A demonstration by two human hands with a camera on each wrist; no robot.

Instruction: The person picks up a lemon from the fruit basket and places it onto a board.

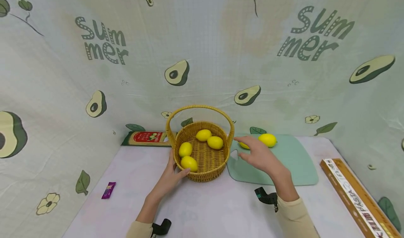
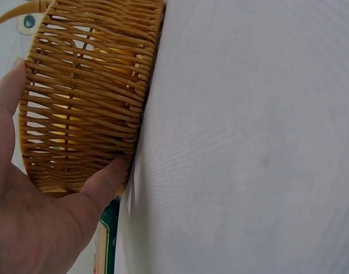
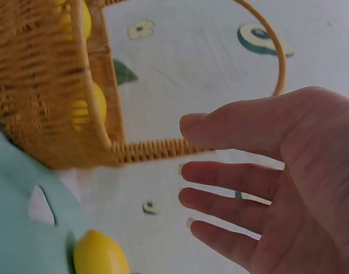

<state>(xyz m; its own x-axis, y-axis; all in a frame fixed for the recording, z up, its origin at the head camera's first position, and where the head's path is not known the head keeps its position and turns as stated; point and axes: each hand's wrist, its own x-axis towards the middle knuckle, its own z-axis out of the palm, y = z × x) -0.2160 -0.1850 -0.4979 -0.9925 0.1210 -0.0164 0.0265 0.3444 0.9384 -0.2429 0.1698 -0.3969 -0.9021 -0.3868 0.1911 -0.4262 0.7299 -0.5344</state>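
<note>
A wicker basket (image 1: 206, 176) with a tall arched handle stands upright on the table, with several yellow lemons (image 1: 189, 163) inside. My left hand (image 1: 170, 178) grips its lower left side, thumb at the front rim and fingers round the left wall. In the left wrist view, that hand (image 2: 43, 211) cups the woven wall. My right hand (image 1: 260, 155) is in the air right of the basket, fingers spread and holding nothing. The right wrist view has its fingertips (image 3: 197, 127) close to the basket's handle (image 3: 163, 150). Beyond this hand, two lemons (image 1: 267, 139) lie on a green cutting board (image 1: 284, 167), one partly hidden.
At the back left lies a green and red packet (image 1: 146, 137), partly behind the basket. A small purple wrapped packet (image 1: 108, 190) is on the left of the table. Along the right edge runs a long brown box (image 1: 356, 199). Printed cloth (image 1: 205, 38) hangs around the table.
</note>
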